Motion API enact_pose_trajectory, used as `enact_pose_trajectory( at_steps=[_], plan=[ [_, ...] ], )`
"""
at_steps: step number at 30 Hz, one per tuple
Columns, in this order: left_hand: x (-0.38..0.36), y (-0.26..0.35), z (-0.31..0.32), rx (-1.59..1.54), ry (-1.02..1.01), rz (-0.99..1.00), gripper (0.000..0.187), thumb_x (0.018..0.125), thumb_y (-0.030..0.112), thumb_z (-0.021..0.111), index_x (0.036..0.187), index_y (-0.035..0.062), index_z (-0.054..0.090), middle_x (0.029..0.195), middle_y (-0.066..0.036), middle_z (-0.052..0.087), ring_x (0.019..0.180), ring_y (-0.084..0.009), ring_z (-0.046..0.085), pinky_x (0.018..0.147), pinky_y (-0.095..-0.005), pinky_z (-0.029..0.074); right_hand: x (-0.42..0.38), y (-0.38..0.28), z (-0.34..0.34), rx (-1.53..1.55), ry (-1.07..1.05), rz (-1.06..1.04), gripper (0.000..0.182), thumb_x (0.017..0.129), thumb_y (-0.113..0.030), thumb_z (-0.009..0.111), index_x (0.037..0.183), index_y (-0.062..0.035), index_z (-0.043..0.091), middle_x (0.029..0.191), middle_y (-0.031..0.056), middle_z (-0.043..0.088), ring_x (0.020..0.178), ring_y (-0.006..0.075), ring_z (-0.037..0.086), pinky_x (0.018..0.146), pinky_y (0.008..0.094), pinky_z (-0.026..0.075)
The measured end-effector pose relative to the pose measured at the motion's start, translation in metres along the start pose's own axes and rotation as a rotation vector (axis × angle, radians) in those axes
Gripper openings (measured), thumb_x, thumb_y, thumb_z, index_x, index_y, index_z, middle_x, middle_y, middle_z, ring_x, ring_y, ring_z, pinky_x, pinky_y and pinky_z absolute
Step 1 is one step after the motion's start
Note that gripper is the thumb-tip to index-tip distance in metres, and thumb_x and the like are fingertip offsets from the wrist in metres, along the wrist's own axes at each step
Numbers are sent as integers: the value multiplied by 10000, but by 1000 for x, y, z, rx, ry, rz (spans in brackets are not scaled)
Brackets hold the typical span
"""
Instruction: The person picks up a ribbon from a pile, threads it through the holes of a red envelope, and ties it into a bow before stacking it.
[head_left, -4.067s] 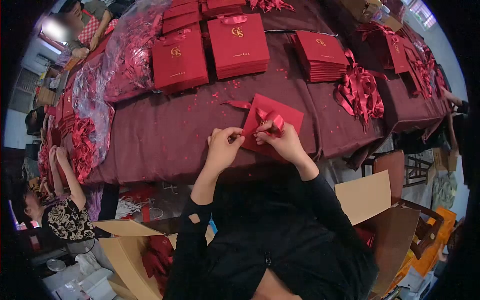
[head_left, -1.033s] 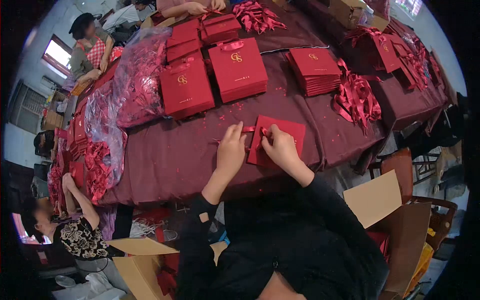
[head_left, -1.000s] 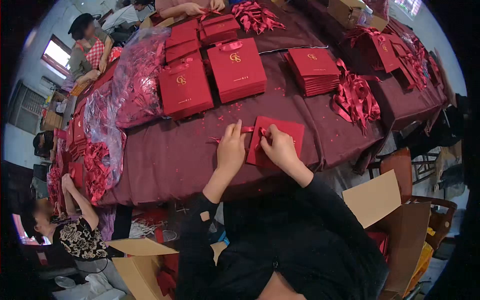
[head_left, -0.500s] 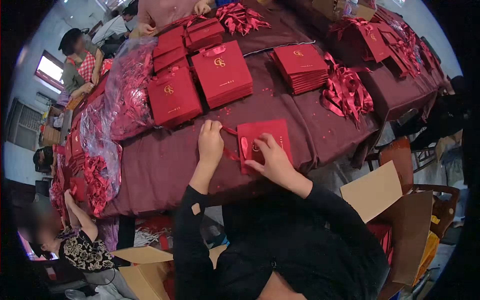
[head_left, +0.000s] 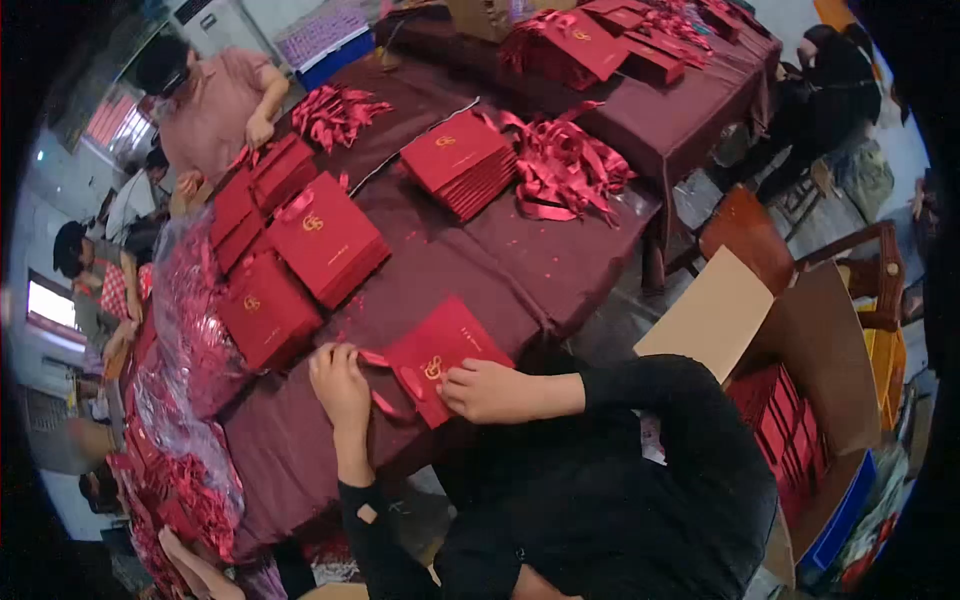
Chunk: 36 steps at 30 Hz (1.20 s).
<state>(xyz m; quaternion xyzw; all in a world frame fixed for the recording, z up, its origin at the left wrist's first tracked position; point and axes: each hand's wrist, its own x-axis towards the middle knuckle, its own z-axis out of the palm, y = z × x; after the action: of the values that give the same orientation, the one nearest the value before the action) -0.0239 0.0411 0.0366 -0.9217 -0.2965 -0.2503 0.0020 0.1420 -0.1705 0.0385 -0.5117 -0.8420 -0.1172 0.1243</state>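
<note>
A red bag with gold lettering (head_left: 462, 325) lies at a slant on the dark red tablecloth, close to the table's front edge. My left hand (head_left: 340, 385) is left of it, fingers closed on the red ribbon (head_left: 375, 358) that runs to the bag. On the bag's lower part rests my right hand (head_left: 485, 390), its fingers curled over the ribbon area; what they hold, if anything, is hidden. A ribbon loop (head_left: 392, 405) hangs between the two hands.
Stacks of red bags (head_left: 330, 240) stand behind, with another stack (head_left: 458, 160) and a ribbon pile (head_left: 572, 165) beyond. Clear plastic wrap (head_left: 185, 290) lies left. An open cardboard box (head_left: 830, 350) holding red bags is at right. A person (head_left: 215, 110) stands across the table.
The view has turned, so the table appears tilted and more of the right-hand box shows. My right hand's fingers, spread before, are now curled in on the bag. My left hand keeps the ribbon.
</note>
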Motion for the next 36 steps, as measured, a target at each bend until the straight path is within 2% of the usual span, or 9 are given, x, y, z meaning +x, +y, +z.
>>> enact_pose_trajectory(
  at_steps=[6, 9, 11, 14, 17, 20, 26, 31, 36],
  plan=[
    [29, 94, -126, 106, 1077, 86, 234, 892, 49, 563, 1108, -29, 519, 1060, -188, 554, 1017, -332, 527, 932, -436, 406, 53, 48, -72, 447, 721, 601, 218, 841, -212, 660, 919, -13, 616, 742, 115, 615, 650, 283, 584, 595, 358, 464],
    [17, 114, -117, -94, 571, 431, 266, 845, 83, 615, 1096, 22, 551, 1009, -143, 589, 926, -321, 550, 818, -435, 431, 67, 85, -44, 953, 463, 811, 328, 856, -284, 644, 1003, 8, 617, 822, 188, 649, 757, 334, 640, 665, 414, 486],
    [26, 132, -82, -99, 228, 379, 267, 810, 155, 665, 1045, 36, 618, 1030, -127, 604, 905, -317, 556, 795, -438, 438, 47, 95, -14, 441, 438, 803, 402, 825, -351, 661, 1068, -33, 623, 939, 187, 655, 898, 348, 620, 794, 426, 494],
    [23, 98, -18, -95, -135, 189, 422, 819, 290, 665, 1143, 28, 596, 1149, -168, 571, 1043, -351, 518, 866, -455, 427, -25, 135, -34, -108, 400, 977, 283, 743, -155, 638, 1014, -75, 620, 920, 136, 613, 874, 313, 588, 724, 421, 509],
    [18, 86, 2, 125, -30, 176, 602, 820, 415, 635, 1259, 20, 516, 1234, -227, 515, 1115, -379, 474, 900, -504, 397, -116, 173, -36, -590, 65, 1270, 110, 752, -144, 620, 794, -45, 639, 864, 127, 609, 798, 314, 592, 634, 408, 511],
    [20, 86, 14, 36, -258, -91, 735, 782, 525, 616, 1284, 4, 489, 1169, -227, 547, 1040, -351, 525, 893, -479, 413, -171, 185, -28, -423, 134, 1175, 94, 752, -120, 601, 795, -44, 635, 838, 119, 624, 826, 343, 596, 672, 433, 515],
    [0, 87, 17, -30, -2, -164, 754, 779, 522, 631, 1267, -33, 483, 1164, -205, 551, 1042, -343, 531, 915, -465, 412, -154, 189, -49, -395, 26, 1140, 142, 769, -191, 642, 825, -61, 631, 829, 126, 635, 816, 332, 610, 699, 442, 495],
    [-24, 90, 11, 43, -1, -209, 652, 784, 463, 661, 1213, -12, 537, 1232, -154, 505, 1173, -332, 428, 969, -472, 351, -105, 221, -87, 123, 227, 1297, 228, 835, -236, 673, 877, -14, 644, 778, 125, 633, 712, 272, 612, 641, 361, 468],
    [-21, 94, 7, -18, -118, -300, 567, 791, 406, 671, 1198, 26, 560, 1240, -146, 498, 1168, -328, 436, 961, -455, 363, -58, 294, -128, 288, 746, 878, 242, 903, -141, 615, 1112, -27, 571, 793, 74, 650, 699, 116, 567, 625, 256, 440]
  ],
)
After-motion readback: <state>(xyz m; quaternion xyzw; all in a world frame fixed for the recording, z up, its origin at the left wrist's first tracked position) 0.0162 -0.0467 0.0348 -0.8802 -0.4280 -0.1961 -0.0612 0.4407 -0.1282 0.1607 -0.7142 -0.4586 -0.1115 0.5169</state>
